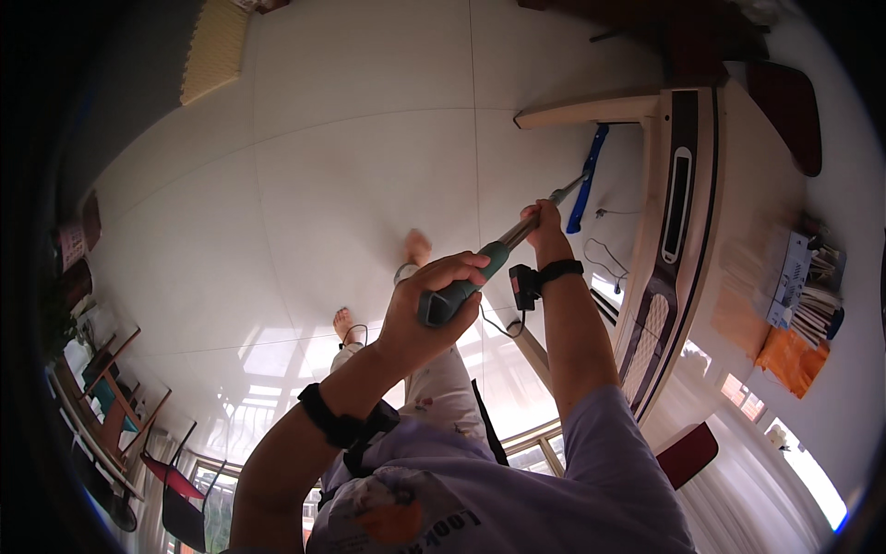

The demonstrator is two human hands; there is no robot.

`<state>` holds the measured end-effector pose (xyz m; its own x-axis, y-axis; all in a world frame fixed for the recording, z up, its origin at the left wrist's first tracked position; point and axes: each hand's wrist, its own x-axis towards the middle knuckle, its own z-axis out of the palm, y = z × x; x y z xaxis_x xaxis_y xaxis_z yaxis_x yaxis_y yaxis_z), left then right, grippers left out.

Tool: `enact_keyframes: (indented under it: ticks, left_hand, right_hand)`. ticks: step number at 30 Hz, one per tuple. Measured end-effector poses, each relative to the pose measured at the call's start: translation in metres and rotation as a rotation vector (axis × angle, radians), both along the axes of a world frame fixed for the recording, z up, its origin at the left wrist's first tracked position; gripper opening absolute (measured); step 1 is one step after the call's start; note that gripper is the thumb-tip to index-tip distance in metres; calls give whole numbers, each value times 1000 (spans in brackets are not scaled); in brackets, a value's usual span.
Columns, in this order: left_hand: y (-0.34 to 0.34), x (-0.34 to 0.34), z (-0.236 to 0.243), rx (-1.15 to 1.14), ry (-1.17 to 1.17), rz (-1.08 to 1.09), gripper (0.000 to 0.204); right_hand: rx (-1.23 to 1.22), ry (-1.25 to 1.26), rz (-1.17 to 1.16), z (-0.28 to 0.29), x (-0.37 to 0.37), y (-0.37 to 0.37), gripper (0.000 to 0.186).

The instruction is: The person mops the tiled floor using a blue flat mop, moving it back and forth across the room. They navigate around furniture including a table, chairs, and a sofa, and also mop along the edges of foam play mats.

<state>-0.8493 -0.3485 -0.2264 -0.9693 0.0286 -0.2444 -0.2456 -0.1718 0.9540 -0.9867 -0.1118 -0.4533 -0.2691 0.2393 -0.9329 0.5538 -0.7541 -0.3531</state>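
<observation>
Both of my hands grip a flat mop, which slants away to the upper right. My left hand is closed round the dark green grip at the near end of its handle. Farther along, my right hand wraps round the metal pole. The mop's long, narrow blue head lies on the floor beside the leg of a wooden table. A small black device is strapped to each wrist.
The table with a dark inset panel stands close on my right. Near its base a cable with a plug lies on the pale tiled floor. My bare feet are below me. Chairs stand at the lower left.
</observation>
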Motion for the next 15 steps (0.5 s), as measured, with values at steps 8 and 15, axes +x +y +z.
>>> enact_keyframes:
  ticks: [8, 15]
  left_hand:
    - [-37, 40, 47, -29, 145, 11, 17]
    - [-53, 87, 80, -103, 135, 84, 16]
  right_hand:
    - [-12, -90, 116, 44, 38, -57, 7]
    - [-17, -98, 296, 65, 82, -89, 7]
